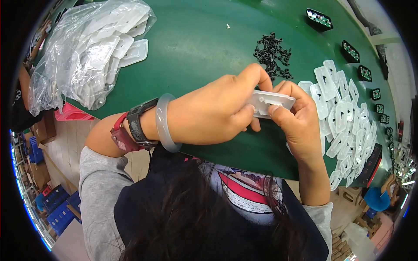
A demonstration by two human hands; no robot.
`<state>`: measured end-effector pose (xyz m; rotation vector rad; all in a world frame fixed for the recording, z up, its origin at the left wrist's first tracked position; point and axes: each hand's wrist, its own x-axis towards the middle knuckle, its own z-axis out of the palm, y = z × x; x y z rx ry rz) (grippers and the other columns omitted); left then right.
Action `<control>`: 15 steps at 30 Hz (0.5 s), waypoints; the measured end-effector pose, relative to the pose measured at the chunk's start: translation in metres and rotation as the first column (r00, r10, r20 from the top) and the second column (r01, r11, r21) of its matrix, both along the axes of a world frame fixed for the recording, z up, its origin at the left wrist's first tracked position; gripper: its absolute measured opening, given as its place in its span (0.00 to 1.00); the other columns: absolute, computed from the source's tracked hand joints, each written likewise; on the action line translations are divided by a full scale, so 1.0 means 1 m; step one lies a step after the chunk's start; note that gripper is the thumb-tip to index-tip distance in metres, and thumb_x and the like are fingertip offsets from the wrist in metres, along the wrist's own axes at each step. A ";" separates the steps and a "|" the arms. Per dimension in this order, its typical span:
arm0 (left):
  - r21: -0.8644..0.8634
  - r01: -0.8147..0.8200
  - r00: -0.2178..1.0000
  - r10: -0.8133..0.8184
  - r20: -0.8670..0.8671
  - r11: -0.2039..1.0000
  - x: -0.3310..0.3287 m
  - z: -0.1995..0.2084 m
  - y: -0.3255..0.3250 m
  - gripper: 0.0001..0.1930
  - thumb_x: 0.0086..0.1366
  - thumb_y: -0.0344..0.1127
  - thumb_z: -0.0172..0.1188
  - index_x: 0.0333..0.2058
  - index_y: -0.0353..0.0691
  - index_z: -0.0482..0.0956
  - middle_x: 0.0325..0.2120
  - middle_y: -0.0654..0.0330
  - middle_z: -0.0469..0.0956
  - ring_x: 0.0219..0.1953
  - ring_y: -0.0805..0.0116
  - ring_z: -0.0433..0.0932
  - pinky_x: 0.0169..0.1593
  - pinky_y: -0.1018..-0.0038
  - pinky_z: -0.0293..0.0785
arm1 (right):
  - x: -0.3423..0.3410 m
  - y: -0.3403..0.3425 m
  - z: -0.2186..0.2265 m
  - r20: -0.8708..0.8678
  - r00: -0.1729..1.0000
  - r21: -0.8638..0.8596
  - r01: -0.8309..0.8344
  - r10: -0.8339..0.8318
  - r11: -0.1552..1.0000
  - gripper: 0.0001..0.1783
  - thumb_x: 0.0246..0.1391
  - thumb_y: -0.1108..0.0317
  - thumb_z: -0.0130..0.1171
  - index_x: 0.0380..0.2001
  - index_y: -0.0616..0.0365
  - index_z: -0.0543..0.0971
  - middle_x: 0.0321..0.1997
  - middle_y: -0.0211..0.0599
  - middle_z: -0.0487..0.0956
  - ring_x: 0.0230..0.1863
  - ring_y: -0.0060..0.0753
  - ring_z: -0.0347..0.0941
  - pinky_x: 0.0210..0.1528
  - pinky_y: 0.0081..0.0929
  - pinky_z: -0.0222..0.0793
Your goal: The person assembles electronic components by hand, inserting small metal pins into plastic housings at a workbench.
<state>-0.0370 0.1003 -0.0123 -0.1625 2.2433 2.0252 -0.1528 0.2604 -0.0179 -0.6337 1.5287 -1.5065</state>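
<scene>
A small white plastic plate (271, 103) sits just right of the frame's centre, held up above the green table. It is a flat, rounded rectangle of translucent white plastic with a raised rim and a small moulded hole or knob on its upper face. It lies nearly level, long side running left to right, tilted slightly down to the right. Its left end and lower edge are covered by fingers; the top face and right end show clearly.

Left hand (213, 111) and right hand (296, 117) raised together, fingers (278, 111) curled and pinching, wrists bent inward
</scene>
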 end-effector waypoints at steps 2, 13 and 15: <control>-0.142 -0.006 0.996 -0.007 -0.092 0.990 0.000 0.001 -0.003 0.19 0.55 0.19 0.49 0.48 0.33 0.64 0.37 0.50 0.77 0.30 0.64 0.81 0.29 0.80 0.76 | 0.001 -0.003 0.001 -0.039 0.999 -0.043 0.032 -0.033 0.999 0.16 0.50 0.76 0.56 0.44 0.61 0.70 0.38 0.36 0.72 0.36 0.22 0.68 0.39 0.15 0.65; -0.569 -0.598 0.393 -0.412 -0.822 0.565 -0.014 0.006 -0.019 0.07 0.50 0.20 0.59 0.28 0.33 0.71 0.40 0.47 0.78 0.28 0.60 0.77 0.29 0.73 0.76 | 0.000 0.007 0.025 0.224 0.973 -0.259 0.010 0.050 0.966 0.32 0.47 0.85 0.55 0.57 0.60 0.62 0.48 0.45 0.71 0.46 0.32 0.71 0.46 0.23 0.70; -0.550 -0.622 0.313 -0.468 -0.827 0.557 -0.020 0.008 -0.022 0.06 0.47 0.22 0.60 0.22 0.34 0.71 0.40 0.48 0.78 0.26 0.61 0.76 0.27 0.75 0.74 | 0.000 0.008 0.027 0.215 0.974 -0.306 0.001 0.068 0.952 0.35 0.47 0.87 0.54 0.60 0.60 0.59 0.49 0.46 0.71 0.48 0.35 0.72 0.48 0.24 0.70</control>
